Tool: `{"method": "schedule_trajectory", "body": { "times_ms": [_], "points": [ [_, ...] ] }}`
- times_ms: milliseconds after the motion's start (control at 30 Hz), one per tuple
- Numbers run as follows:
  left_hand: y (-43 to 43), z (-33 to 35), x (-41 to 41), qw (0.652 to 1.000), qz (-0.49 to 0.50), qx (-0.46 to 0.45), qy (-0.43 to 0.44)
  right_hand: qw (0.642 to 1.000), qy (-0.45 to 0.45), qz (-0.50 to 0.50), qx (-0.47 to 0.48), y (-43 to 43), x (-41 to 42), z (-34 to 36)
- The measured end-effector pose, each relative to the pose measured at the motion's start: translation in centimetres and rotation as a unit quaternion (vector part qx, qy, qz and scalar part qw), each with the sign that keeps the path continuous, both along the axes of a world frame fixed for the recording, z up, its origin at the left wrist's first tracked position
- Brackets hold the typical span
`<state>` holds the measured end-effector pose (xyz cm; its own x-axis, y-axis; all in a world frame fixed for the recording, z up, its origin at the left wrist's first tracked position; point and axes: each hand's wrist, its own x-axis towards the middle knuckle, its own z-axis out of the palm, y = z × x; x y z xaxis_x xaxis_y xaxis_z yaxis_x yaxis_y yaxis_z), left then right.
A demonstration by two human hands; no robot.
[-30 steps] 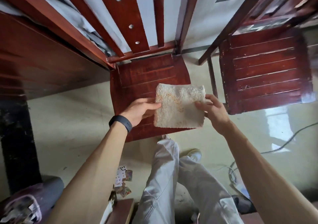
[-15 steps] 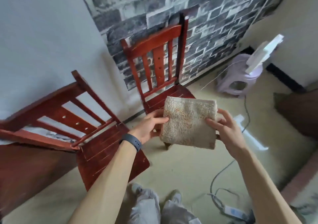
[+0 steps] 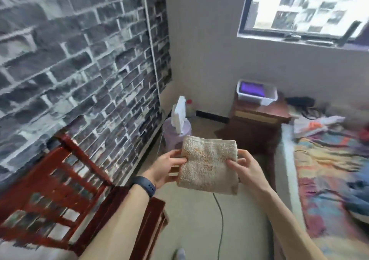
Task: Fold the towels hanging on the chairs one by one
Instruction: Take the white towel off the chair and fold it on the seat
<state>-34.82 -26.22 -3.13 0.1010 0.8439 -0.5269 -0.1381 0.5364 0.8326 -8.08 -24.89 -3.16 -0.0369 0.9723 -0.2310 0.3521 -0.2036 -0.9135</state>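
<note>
A beige towel, folded into a small thick square, hangs in the air in front of me at chest height. My left hand pinches its left edge, and a dark band sits on that wrist. My right hand grips its right edge with thumb on top. A red wooden chair stands at the lower left against the brick-pattern wall; no towel shows on it. The picture is blurred by motion.
A lilac stool with a white object on it stands in the corner. A wooden nightstand carries a white plastic tub. A bed with a colourful sheet fills the right. A green cable runs across the floor.
My view has swung right and up, from the chair seats to the room corner and bed. Both hands still hold the folded towel, which came away from above the chairs.
</note>
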Motion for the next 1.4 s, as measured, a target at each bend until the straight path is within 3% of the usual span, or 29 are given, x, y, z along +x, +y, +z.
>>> {"method": "schedule_trajectory", "body": {
  "times_ms": [567,1100,1400],
  "points": [
    [35.9,-1.4,8.6,0.987,-0.157,-0.032,0.001,0.991,-0.015,-0.136,0.004,27.4,8.4,-1.6],
    [65.9,-5.9,20.2,0.983,-0.165,-0.073,0.020,0.978,0.099,-0.162,-0.088,57.5,20.0,-7.0],
    [80.9,-9.4,27.3,0.983,-0.140,-0.102,0.056,0.971,0.070,-0.167,-0.154,73.3,26.3,-11.4]
  ]
}}
